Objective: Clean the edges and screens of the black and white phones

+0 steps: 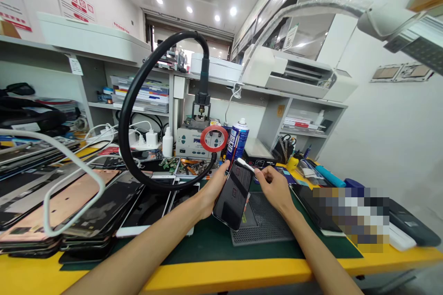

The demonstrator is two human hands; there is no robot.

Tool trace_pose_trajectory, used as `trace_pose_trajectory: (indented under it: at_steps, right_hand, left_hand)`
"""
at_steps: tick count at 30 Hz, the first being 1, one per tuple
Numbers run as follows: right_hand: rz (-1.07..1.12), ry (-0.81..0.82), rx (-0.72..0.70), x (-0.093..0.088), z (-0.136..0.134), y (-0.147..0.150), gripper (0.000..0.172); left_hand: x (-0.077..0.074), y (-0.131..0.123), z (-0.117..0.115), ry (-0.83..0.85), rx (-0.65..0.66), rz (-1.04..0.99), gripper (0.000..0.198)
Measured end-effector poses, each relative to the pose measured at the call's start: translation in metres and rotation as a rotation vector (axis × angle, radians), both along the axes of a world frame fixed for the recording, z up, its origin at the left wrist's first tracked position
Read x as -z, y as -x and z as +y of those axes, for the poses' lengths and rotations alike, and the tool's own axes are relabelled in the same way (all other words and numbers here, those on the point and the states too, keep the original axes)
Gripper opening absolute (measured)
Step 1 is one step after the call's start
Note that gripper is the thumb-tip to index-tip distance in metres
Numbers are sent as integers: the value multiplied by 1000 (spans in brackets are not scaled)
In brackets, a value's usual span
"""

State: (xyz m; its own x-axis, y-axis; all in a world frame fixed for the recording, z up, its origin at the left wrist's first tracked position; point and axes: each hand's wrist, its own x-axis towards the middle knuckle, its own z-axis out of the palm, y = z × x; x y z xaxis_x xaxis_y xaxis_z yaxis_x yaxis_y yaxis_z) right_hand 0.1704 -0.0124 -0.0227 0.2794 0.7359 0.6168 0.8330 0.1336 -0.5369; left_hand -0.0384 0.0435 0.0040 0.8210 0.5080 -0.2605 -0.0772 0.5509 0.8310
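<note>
A black smartphone (232, 196) is held tilted above the dark green mat (207, 242), screen dark and facing me. My left hand (212, 189) grips it along its left edge, thumb near the top. My right hand (272, 185) pinches a small white tool (245, 164) against the phone's top right corner. Under the phone lies a grey perforated pad (265, 221).
Stacks of phones and screens (69, 212) fill the left of the yellow bench (242, 274). A black hose (131, 101) loops to a rework station (192, 140), beside a blue spray can (237, 138) and white bottle (167, 142). More phones and tools (311, 203) lie at right.
</note>
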Motion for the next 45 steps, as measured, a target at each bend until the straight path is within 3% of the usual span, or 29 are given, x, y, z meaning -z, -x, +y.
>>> trace_pose_trajectory:
  at_steps: [10,20,33,39,45]
  right_hand:
    - [2,8,-10,-1,0,4,40]
    - [-22,40,-112,-3,-3,7,37]
    - [-50,98,-266,-3,-7,12,37]
    - [-68,138,-325,-3,-8,13,35]
    - [-83,154,-360,-2,-10,16,35]
  left_hand:
    - [-2,-2,-3,-15,4,7,74]
    - [9,-1,5,10,34,-66,67]
    - [8,-1,5,-13,-87,-17,67]
    - [0,-2,2,28,-196,10,67]
    - [-8,0,-2,83,-181,-2,64]
